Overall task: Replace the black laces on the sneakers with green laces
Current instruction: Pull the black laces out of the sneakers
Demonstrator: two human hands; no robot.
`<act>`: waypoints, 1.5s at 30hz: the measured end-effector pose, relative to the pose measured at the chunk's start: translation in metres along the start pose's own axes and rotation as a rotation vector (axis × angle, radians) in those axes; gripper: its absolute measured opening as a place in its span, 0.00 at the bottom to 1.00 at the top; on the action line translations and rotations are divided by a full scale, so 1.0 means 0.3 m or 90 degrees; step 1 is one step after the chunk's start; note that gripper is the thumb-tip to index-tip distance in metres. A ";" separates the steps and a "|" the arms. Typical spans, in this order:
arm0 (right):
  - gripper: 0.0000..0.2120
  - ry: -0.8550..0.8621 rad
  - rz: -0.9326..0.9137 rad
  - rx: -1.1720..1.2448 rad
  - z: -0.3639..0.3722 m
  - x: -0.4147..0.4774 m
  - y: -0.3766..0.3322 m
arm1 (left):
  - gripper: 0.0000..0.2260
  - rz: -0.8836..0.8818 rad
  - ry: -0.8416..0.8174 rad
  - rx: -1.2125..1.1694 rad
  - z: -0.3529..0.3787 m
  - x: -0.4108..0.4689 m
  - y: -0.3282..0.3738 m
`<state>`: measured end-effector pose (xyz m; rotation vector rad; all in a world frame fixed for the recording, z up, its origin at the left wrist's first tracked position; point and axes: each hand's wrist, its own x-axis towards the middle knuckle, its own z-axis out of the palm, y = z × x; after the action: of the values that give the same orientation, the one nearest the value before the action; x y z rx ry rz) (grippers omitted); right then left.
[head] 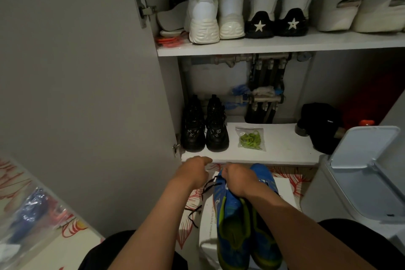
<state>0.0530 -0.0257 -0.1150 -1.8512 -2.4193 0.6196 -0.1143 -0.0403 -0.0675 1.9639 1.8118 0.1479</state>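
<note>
Two blue sneakers (236,221) with green lining stand side by side on a white box, toes pointing away from me. My right hand (238,178) grips the front of the left sneaker. My left hand (195,172) is curled and pulls a black lace (197,206) that trails off the shoe to the left and down over the patterned floor. A clear bag of green laces (251,139) lies on the lower cabinet shelf (285,155), just beyond my hands.
Black boots (205,129) stand on the lower shelf's left, a black cap (320,125) on its right. White shoes (217,11) line the upper shelf. The open cabinet door (87,94) stands left, a grey lidded bin (359,173) right. A plastic bag (32,215) lies lower left.
</note>
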 end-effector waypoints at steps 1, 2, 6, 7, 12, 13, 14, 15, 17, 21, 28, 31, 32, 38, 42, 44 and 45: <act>0.07 0.028 -0.002 0.019 -0.008 -0.004 -0.004 | 0.24 0.028 -0.014 -0.014 0.009 -0.002 0.009; 0.07 0.055 -0.008 0.041 -0.019 -0.009 -0.008 | 0.22 0.047 -0.022 -0.037 0.019 -0.003 0.019; 0.04 0.148 -0.032 0.210 -0.064 -0.027 -0.022 | 0.12 0.078 -0.016 -0.137 0.060 0.019 0.042; 0.06 0.173 -0.033 0.275 -0.076 -0.030 -0.025 | 0.10 0.066 -0.015 -0.146 0.067 0.031 0.043; 0.08 0.284 -0.058 0.513 -0.134 -0.027 -0.034 | 0.08 0.047 -0.111 -0.149 0.092 0.049 0.063; 0.08 0.303 -0.053 0.543 -0.145 -0.027 -0.035 | 0.08 0.044 -0.113 -0.185 0.097 0.051 0.066; 0.07 0.318 -0.049 0.567 -0.154 -0.029 -0.034 | 0.09 0.036 -0.110 -0.237 0.098 0.048 0.070; 0.07 0.327 -0.041 0.582 -0.157 -0.027 -0.032 | 0.11 0.024 -0.098 -0.286 0.096 0.047 0.074; 0.05 0.315 0.002 0.570 -0.147 -0.023 -0.025 | 0.12 0.013 -0.038 -0.351 0.077 0.046 0.084; 0.17 0.197 0.076 0.446 -0.101 -0.015 -0.012 | 0.11 0.022 0.114 -0.525 0.015 0.031 0.125; 0.09 -0.026 0.014 0.290 -0.001 0.002 -0.028 | 0.12 0.078 0.204 -0.643 -0.087 -0.001 0.162; 0.12 -0.017 0.038 0.266 0.026 0.020 -0.025 | 0.12 0.082 0.286 -0.661 -0.128 -0.006 0.165; 0.14 -0.012 0.060 0.272 0.028 0.026 -0.021 | 0.12 0.089 0.323 -0.645 -0.141 -0.009 0.160; 0.09 0.063 0.099 0.414 -0.018 0.010 -0.044 | 0.13 0.074 0.426 -0.452 -0.173 -0.038 0.137; 0.15 0.280 0.043 0.538 -0.118 -0.031 -0.086 | 0.12 -0.068 0.249 -0.482 -0.161 0.001 0.133; 0.17 0.363 0.009 0.551 -0.150 -0.049 -0.093 | 0.11 -0.075 0.200 -0.500 -0.144 -0.004 0.136; 0.16 0.392 -0.005 0.563 -0.161 -0.060 -0.097 | 0.11 -0.068 0.190 -0.503 -0.143 -0.014 0.143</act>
<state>0.0443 -0.0346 -0.0572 -1.3571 -1.4106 0.7863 -0.0919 -0.0343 -0.0113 1.3209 1.6515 0.9981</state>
